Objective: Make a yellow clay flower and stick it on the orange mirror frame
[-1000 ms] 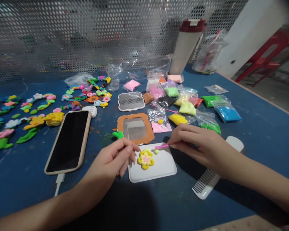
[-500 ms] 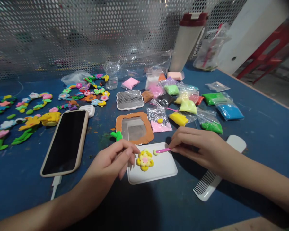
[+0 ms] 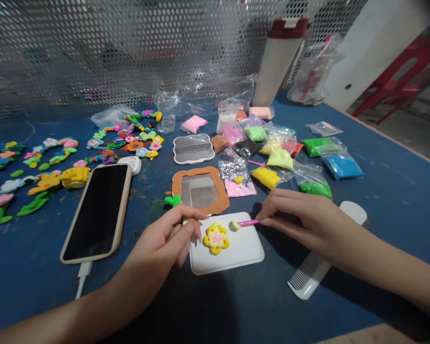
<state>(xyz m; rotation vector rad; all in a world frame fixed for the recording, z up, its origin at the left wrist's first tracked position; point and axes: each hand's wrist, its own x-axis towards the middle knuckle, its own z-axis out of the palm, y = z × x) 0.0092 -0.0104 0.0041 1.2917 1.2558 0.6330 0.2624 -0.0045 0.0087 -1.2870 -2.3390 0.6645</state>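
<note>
On a white rectangular plate (image 3: 232,262) lies a clay flower (image 3: 216,238) with yellow outer petals, paler inner petals and a pink centre. My right hand (image 3: 290,212) pinches a thin pink clay-modelling tool (image 3: 249,222) over the plate's right side. A bit of pale yellow clay (image 3: 235,225) is at the tool's tip, right of the flower. At the plate's left edge, my left hand (image 3: 177,232) has thumb and index finger closed together. A small pale yellow piece of clay shows between them, mostly hidden. Behind the plate lies a mirror (image 3: 220,203) framed in brown clay.
A phone (image 3: 97,215) with a cable lies at left, clay-decorated pieces (image 3: 50,181) beyond it. Several bags of coloured clay (image 3: 279,157) and a second mirror (image 3: 193,148) lie behind. A comb (image 3: 313,274) is under my right forearm. A tumbler (image 3: 277,67) stands at the back.
My right hand has shifted slightly right, drawing the tool and its pale clay bit a little away from the flower. A pale yellow bit now shows at my left fingers.
</note>
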